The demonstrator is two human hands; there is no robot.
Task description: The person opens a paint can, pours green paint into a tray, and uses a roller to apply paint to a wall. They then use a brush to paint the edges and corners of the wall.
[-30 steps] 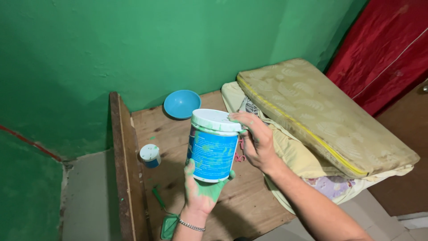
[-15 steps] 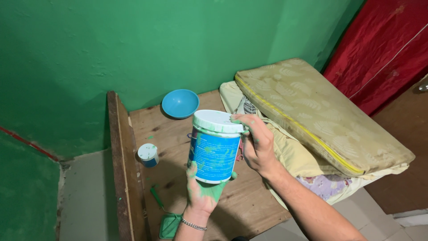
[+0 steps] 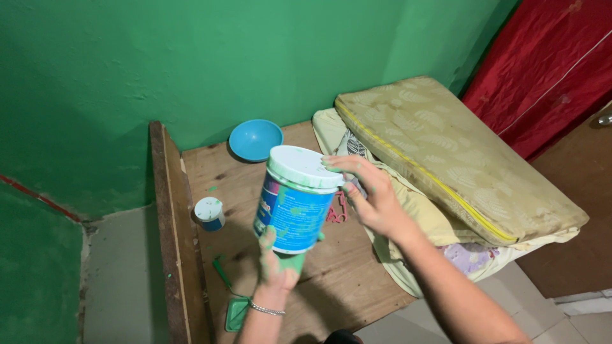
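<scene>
Green painted wall (image 3: pixel 159 64) at rear. Wooden table (image 3: pixel 344 280) carries a small capped jar (image 3: pixel 209 213) and a blue bowl (image 3: pixel 255 139). Above it, paint-smeared left hand (image 3: pixel 277 264) grips the tilted paint tub (image 3: pixel 294 200) from below — right hand (image 3: pixel 373 194) fingers on its white lid (image 3: pixel 303 167). Worn cushion (image 3: pixel 452 156) right — red fabric (image 3: pixel 548 64) beyond.

This is a room in a home: green painted wall (image 3: pixel 191 57) at 12 o'clock, cushion (image 3: pixel 446 153) and red mattress (image 3: pixel 542 57) at 2 o'clock.
</scene>
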